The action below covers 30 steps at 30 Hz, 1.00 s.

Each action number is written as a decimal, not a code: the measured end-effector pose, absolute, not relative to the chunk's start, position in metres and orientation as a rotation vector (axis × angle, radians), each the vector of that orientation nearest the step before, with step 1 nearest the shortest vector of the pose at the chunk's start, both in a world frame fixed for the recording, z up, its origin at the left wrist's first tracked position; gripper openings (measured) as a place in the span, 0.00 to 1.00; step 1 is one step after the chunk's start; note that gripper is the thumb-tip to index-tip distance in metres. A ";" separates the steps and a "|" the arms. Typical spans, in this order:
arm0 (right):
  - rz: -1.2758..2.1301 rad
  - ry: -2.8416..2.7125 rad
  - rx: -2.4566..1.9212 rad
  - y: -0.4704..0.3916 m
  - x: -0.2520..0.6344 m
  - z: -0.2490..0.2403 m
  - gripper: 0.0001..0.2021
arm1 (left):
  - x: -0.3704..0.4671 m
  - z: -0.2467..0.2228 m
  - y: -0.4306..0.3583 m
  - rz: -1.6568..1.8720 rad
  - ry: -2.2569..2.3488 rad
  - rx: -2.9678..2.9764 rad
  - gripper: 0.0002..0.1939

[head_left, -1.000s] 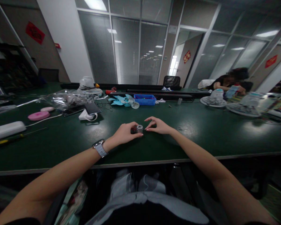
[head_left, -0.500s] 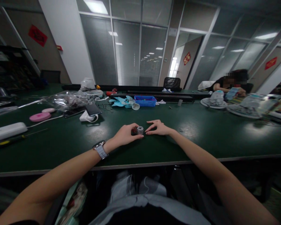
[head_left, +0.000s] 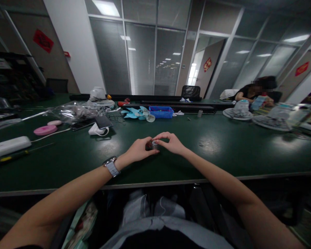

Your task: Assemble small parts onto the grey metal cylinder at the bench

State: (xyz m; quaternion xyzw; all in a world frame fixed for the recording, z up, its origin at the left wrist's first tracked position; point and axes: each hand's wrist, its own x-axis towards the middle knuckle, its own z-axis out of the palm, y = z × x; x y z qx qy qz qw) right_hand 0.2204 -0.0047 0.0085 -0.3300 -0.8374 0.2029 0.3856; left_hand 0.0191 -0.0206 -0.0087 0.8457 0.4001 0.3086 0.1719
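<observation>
A small silver metal cylinder (head_left: 154,147) with dark openings in its top stands upright on the green table (head_left: 171,169) in front of me. My left hand (head_left: 139,149) is closed around it from the left, thumb on the near side and fingers behind. Over its top, my right hand (head_left: 173,143) pinches with thumb and index finger at the rim. Whatever the right fingertips may hold is too small or hidden to make out. A watch (head_left: 111,166) is on my left wrist.
Farther back are a blue tray (head_left: 162,112), light-blue fan blades (head_left: 134,112) and another metal cylinder (head_left: 199,113). On the left lie a white charger (head_left: 95,130), a phone, a pink disc (head_left: 45,130) and a screwdriver (head_left: 5,159). Fan parts and a person are at right.
My right hand has moved left, from beside the cylinder to its top, and its fingers have closed into a pinch. My left hand stays around the cylinder.
</observation>
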 end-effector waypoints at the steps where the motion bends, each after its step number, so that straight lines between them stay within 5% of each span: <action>1: 0.518 -2.143 -0.843 -0.005 0.220 0.009 0.09 | 0.019 -0.009 -0.021 0.874 1.135 2.398 0.21; 30: 0.894 -1.928 -0.936 0.005 0.216 -0.004 0.17 | 0.019 -0.007 -0.020 0.847 1.125 2.409 0.20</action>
